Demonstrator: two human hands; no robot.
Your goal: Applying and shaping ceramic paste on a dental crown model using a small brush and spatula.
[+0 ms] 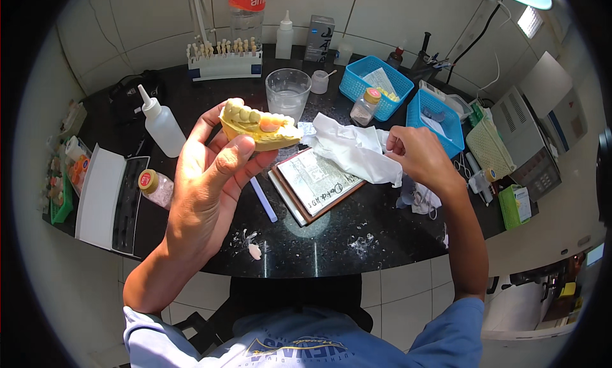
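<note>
My left hand (213, 158) is raised over the desk, fingers and thumb closed round a yellow dental cast (271, 137). The cast has a row of pale teeth, and one spot among them is orange-pink. On the right, my right hand (421, 152) has its fingers curled at the edge of a crumpled white tissue (354, 148); its fingertips are partly hidden. The tissue spreads over a notepad (319, 180) with a printed, handwritten cover. Beside the pad lies a lilac stick (263, 199).
A glass of clear liquid (288, 91), a white squeeze bottle (162, 122) and a tooth shade rack (224, 65) stand behind my hands. Blue baskets (376, 81) and a gold-lidded jar (365, 107) are at the right. White scraps (255, 250) lie near the front edge.
</note>
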